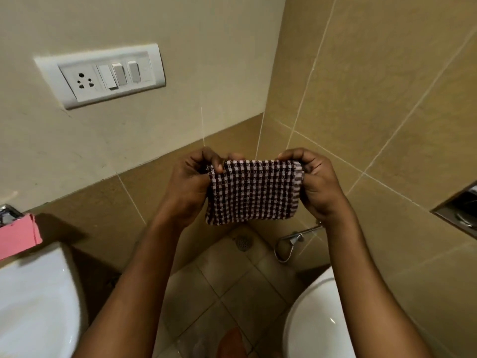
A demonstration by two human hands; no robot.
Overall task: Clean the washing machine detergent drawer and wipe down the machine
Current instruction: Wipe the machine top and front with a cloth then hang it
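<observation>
— Two fixtures and a lot of tile, that's all my feed gives me. Beige tiled wall (387,99) runs across the corner, with a white basin (38,293) low on the left and a white toilet (317,319) low on the right. No washing machine and no detergent drawer in view.

— So where's the cleaning gear?

— Smaller stuff next: a switch plate (103,74) up on the wall, then the checked cloth (254,192). It's held up in front of the corner, over the floor between the two fixtures and touching neither. It looks folded into a pad, I'd guess to give a thick face for wiping.

— Both hands on it?

— Both. My left hand (191,184) pinches the upper left corner, fingers curled round the edge. My right hand (317,184) grips the upper right edge the same way. The cloth is stretched flat between them, likely to square the fold.

— Anything underneath?

— Only a small round floor drain (242,241), just below the cloth's bottom edge in my view. I judge the wiping itself not yet begun.
</observation>
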